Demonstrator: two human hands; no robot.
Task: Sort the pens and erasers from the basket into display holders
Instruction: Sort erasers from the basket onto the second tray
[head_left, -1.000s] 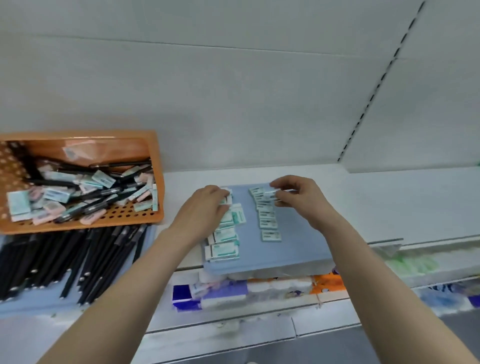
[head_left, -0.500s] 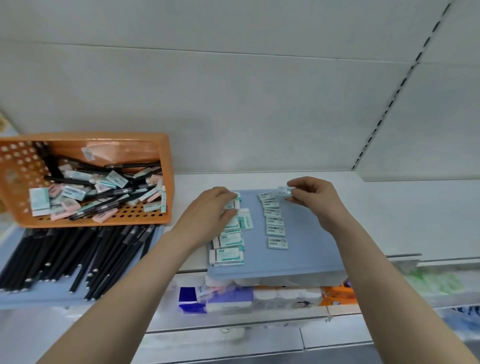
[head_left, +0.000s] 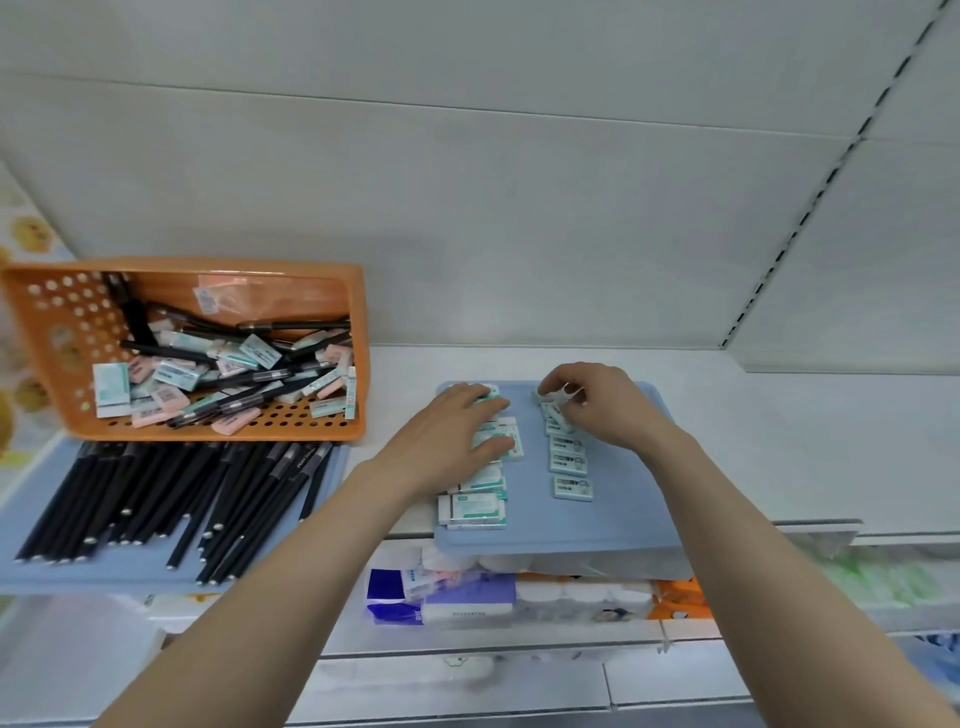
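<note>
White shelving fills the view: a back panel (head_left: 519, 208) rises above a white shelf (head_left: 779, 441). At the left of the shelf stands an orange basket (head_left: 359, 322) with perforated walls. It holds a mixed heap of black pens (head_left: 291, 326) and wrapped erasers (head_left: 111, 384), some green-and-white, some pink.

Directly in front of the basket lies a blue tray (head_left: 78, 579) carrying a loose layer of sorted pens (head_left: 156, 504), all black and roughly parallel.

To the right, apart from the basket, a second blue tray (head_left: 623, 525) overhangs the shelf edge. It bears two columns of erasers: a left column (head_left: 475, 512) of larger green-and-white packs, partly stacked, and a right column (head_left: 571, 488) of smaller pieces laid singly.

The left hand (head_left: 447, 441) lies palm down on the upper part of the left column, fingers straight and slightly spread, tips touching the packs. The right hand (head_left: 602, 405) is at the far end of the right column, fingers curled, thumb and fingertips pinching a small eraser (head_left: 551, 399). Whether that eraser touches the tray cannot be determined.

Below the shelf edge, packaged goods (head_left: 467, 597) occupy a lower level.
</note>
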